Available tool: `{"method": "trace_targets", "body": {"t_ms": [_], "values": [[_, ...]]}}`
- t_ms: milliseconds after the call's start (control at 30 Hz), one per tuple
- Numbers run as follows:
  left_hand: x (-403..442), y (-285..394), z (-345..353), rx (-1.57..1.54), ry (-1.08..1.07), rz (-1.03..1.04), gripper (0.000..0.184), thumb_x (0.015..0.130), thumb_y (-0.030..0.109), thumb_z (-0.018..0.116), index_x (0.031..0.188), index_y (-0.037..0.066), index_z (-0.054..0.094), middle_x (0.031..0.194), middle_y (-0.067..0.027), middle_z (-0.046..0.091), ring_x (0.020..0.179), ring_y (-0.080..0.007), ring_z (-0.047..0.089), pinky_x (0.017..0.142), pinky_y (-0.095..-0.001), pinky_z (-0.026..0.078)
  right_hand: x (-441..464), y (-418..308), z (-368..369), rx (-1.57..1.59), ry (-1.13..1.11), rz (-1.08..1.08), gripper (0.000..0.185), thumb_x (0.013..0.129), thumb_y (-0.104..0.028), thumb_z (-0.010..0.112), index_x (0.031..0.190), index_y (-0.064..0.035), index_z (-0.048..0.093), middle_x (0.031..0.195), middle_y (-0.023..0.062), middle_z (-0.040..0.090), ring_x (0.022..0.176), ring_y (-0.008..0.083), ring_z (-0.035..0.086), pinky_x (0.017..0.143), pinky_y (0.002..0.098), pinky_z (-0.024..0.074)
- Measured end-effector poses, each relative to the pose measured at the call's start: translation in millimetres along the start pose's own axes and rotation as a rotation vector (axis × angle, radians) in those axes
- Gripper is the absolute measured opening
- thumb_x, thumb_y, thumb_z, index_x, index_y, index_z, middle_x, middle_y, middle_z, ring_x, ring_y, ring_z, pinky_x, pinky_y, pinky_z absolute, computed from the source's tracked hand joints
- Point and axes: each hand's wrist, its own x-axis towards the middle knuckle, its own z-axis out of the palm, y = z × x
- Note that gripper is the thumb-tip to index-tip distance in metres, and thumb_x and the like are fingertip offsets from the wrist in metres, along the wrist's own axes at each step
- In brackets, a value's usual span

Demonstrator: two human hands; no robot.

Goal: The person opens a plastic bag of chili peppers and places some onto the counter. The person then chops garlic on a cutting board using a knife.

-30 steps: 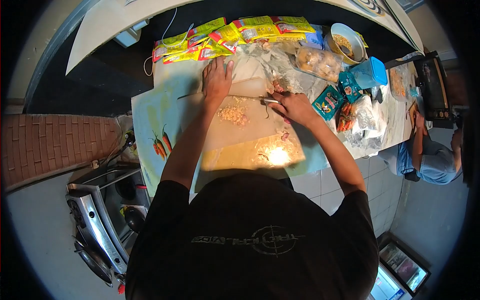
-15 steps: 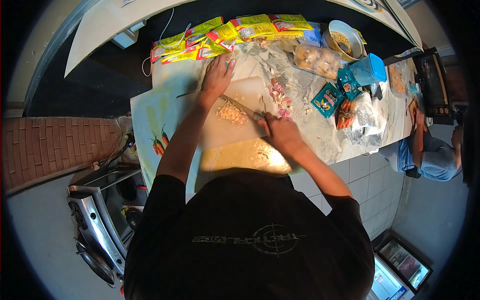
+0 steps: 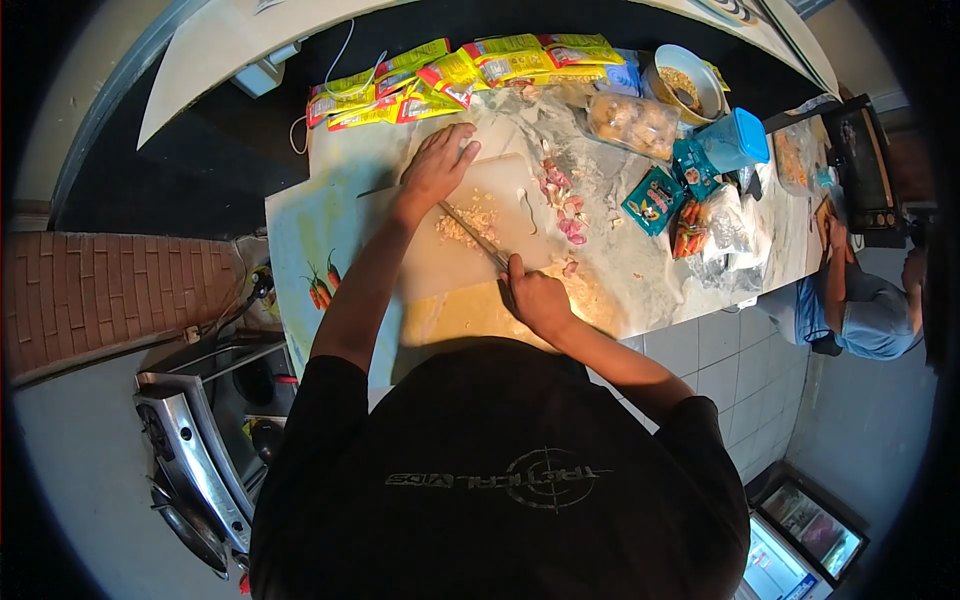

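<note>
A white cutting board lies in front of me with a pile of chopped garlic on it. My right hand is closed around the handle of a knife. The blade slants up and left across the garlic, its far end close to my left wrist. Over the board's far left corner, my left hand has its fingers stretched out and holds nothing visible. A thin dark strip pokes out left of that wrist; what it belongs to is hidden.
Pinkish peels lie right of the board, red chillies left. Yellow packets line the back. A plastic pack, bowl, blue-lidded container and green packets stand right. Another person is at far right.
My right hand has moved toward my body and slightly left, swinging the knife to a steeper slant across the garlic. My left hand has shifted slightly, fingers still stretched out.
</note>
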Motion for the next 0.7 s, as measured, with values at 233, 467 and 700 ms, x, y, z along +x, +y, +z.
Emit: {"method": "trace_targets", "body": {"t_ms": [233,467,700], "values": [[8,-2,6,-0.08,-0.01,-0.041,0.035,0.103,0.035,0.045,0.123,0.007,0.053,0.119,-0.0153,0.063,0.116,-0.0359,0.057,0.101,-0.0448,0.042,3,-14,-32,0.254,-0.127,0.083,0.035,0.104,-0.032,0.042,0.104,0.0021,0.049,0.067,0.0257,0.065,0.061,0.0446,0.066,0.054,0.0515,0.054],[6,5,-3,0.064,-0.051,0.07,0.036,0.103,0.037,0.045,0.122,0.007,0.053,0.118,-0.0155,0.064,0.115,-0.0353,0.057,0.101,-0.0441,0.042,-2,-20,5,0.216,-0.07,0.124,0.034,0.105,-0.032,0.041,0.103,0.0011,0.049,0.067,0.0247,0.065,0.062,0.044,0.066,0.054,0.0506,0.0539],[12,-6,6,-0.141,-0.054,-0.082,0.035,0.102,0.036,0.047,0.12,0.008,0.054,0.116,-0.0155,0.064,0.113,-0.0347,0.058,0.1,-0.0446,0.042,4,-34,-32,0.295,-0.099,0.128,0.033,0.104,-0.032,0.042,0.104,0.001,0.048,0.067,0.0247,0.065,0.061,0.0444,0.066,0.053,0.0509,0.0538]]}}
